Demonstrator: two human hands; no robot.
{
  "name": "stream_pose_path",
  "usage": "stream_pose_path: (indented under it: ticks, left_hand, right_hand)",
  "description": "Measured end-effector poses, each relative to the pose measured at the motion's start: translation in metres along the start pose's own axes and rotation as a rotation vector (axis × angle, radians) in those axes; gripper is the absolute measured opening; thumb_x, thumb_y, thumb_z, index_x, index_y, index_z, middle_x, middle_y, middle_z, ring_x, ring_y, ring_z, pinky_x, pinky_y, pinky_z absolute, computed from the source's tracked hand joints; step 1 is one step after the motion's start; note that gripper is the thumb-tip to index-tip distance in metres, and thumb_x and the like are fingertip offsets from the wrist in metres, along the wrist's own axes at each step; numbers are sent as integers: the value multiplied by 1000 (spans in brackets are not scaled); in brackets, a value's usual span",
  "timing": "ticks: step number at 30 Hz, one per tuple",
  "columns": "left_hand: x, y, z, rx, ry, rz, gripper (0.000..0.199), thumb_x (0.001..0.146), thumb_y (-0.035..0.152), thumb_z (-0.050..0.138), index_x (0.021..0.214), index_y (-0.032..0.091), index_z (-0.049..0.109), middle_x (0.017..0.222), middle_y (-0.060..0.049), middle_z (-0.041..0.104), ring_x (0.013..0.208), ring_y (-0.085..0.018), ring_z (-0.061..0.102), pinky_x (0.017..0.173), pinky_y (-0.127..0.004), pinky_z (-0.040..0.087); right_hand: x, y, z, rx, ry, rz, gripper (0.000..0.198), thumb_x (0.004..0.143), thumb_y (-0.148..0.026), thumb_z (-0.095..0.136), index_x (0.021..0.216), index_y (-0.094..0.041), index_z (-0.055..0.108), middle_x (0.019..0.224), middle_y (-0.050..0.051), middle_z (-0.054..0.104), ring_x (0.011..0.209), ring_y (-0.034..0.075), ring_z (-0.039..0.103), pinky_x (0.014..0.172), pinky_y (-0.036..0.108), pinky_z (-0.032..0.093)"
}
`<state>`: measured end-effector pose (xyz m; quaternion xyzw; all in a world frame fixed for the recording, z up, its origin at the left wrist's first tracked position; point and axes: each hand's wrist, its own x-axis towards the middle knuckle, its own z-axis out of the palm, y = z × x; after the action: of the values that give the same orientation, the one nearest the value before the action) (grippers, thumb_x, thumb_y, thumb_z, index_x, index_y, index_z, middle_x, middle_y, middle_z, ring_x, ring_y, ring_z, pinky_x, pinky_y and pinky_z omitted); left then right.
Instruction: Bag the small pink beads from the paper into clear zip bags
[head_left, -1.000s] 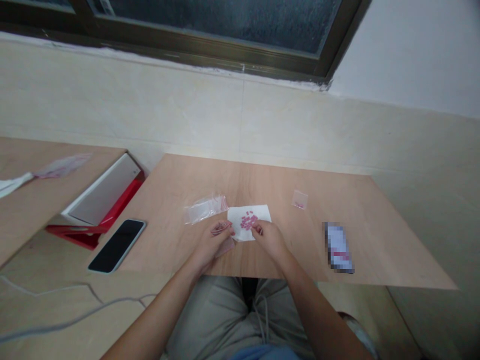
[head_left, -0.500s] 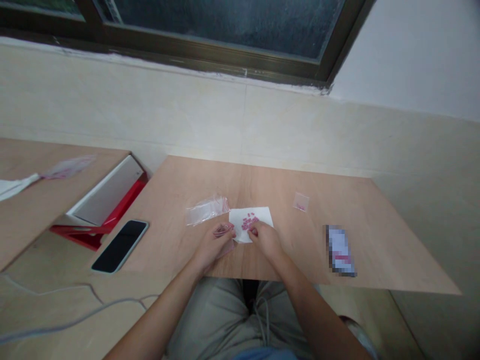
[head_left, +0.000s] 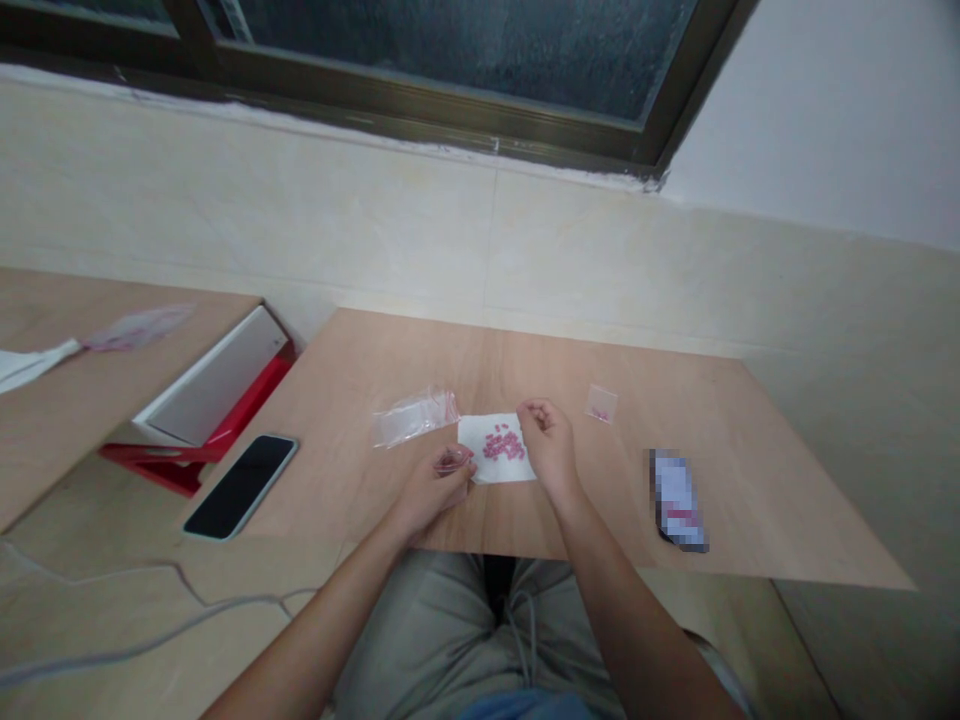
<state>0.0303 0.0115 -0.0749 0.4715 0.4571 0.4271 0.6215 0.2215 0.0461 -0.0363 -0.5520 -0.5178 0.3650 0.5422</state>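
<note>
Many small pink pieces (head_left: 504, 443) lie in a loose heap on a white sheet of paper (head_left: 487, 475) near the table's front. At the paper's left edge my left hand (head_left: 439, 485) is closed on a small clear plastic bag (head_left: 454, 460), which its fingers partly cover. My right hand (head_left: 549, 445) is over the paper's right side, its thumb and forefinger pinched together. Whether a piece is between those fingertips is too small to make out. A stack of clear zip bags (head_left: 415, 418) rests behind my left hand.
A small clear bag with a few pink pieces (head_left: 601, 404) lies at the right on the wooden table (head_left: 420, 345). Farther right is a blurred-out object (head_left: 679, 500). A phone (head_left: 241, 487) lies at the left edge, near a red and white bin (head_left: 214, 400) beside another table.
My right hand has moved from the pink pieces up and to the right, uncovering more of the heap. My left hand stays nearly in place with the bag.
</note>
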Motion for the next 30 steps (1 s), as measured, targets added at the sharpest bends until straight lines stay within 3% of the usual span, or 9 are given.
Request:
stream_pose_path:
  ticks: [3, 5, 9, 14, 19, 23, 26, 30]
  left_hand:
    - [2, -3, -1, -38, -26, 9, 34, 81, 45, 76, 95, 17, 65, 94, -5, 68, 84, -16, 64, 72, -24, 47]
    - [3, -3, -2, -53, -10, -1, 36, 79, 47, 77, 95, 16, 65, 95, -6, 68, 84, -17, 64, 72, -25, 48]
    - [4, 0, -4, -26, 50, 4, 37, 74, 46, 81, 89, 16, 65, 89, -4, 68, 78, -16, 63, 70, -25, 48]
    - [4, 2, -2, -10, 53, -12, 38, 73, 46, 81, 91, 17, 64, 90, -4, 67, 78, -16, 63, 65, -25, 48]
    - [3, 5, -1, -6, 66, -73, 42, 71, 48, 82, 92, 18, 63, 87, -3, 66, 73, -15, 62, 60, -23, 46]
    - [3, 6, -2, 25, 50, -41, 38, 75, 47, 79, 94, 19, 62, 90, -3, 66, 75, -15, 62, 62, -23, 46]
    - [3, 5, -4, 142, 17, 36, 34, 79, 46, 75, 94, 18, 65, 92, -5, 68, 80, -18, 63, 69, -27, 49]
    - [1, 5, -2, 256, 7, 143, 29, 81, 42, 74, 96, 17, 69, 98, -8, 71, 94, -23, 65, 87, -34, 51]
  right_hand:
    - [-10, -9, 14, -95, -274, -103, 22, 89, -39, 62, 92, -19, 70, 79, 3, 70, 65, 14, 61, 61, 25, 46]
    - [-16, -3, 18, -173, -354, -136, 19, 90, -36, 63, 93, -20, 71, 81, 3, 71, 68, 15, 63, 64, 25, 47]
    - [-22, 28, 10, -339, -232, -42, 21, 96, -33, 54, 92, -18, 68, 79, 3, 71, 69, 16, 64, 65, 25, 46]
    - [-27, 50, -1, -706, -246, -129, 13, 90, -31, 63, 94, -19, 68, 96, 6, 71, 82, 18, 64, 74, 26, 45]
    - [-26, 55, 5, -815, -285, -143, 12, 91, -31, 64, 88, -20, 67, 100, 6, 69, 84, 17, 63, 72, 25, 44]
    - [-20, 53, 4, -691, -276, -130, 8, 88, -25, 64, 84, -19, 67, 93, 5, 70, 81, 17, 63, 72, 25, 44]
    - [-12, 40, -1, -341, -199, -46, 14, 89, -29, 60, 84, -18, 66, 80, 3, 68, 71, 15, 62, 66, 24, 45]
    - [-10, 7, -4, 69, 17, 81, 24, 92, -40, 55, 91, -18, 64, 74, 2, 66, 62, 15, 60, 57, 24, 45]
